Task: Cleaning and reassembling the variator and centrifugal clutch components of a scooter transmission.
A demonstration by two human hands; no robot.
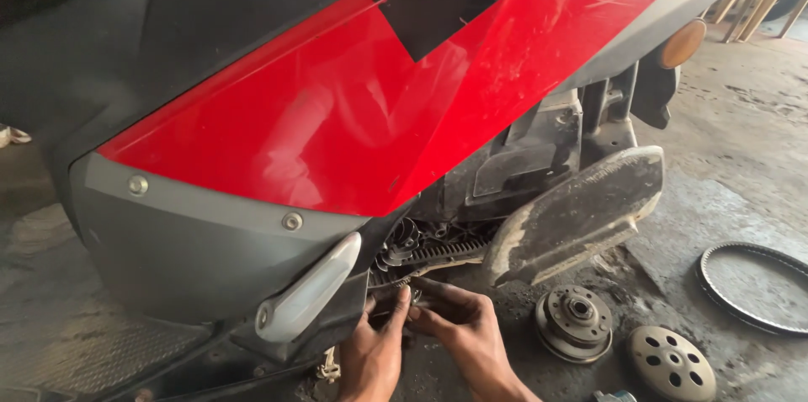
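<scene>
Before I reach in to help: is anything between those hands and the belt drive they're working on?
Nothing visible. Both the left hand and right hand already have fingers at the exposed drive, under the red side panel.

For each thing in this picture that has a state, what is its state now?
Left hand: fingers up at the toothed belt, grasp unclear.
Right hand: fingers curled near the same spot.
Toothed belt on the scooter: exposed, cover off.
Clutch assembly: removed, lying on the floor.
Round holed plate: lying flat on the floor.
Loose belt: off, on the floor.
</scene>
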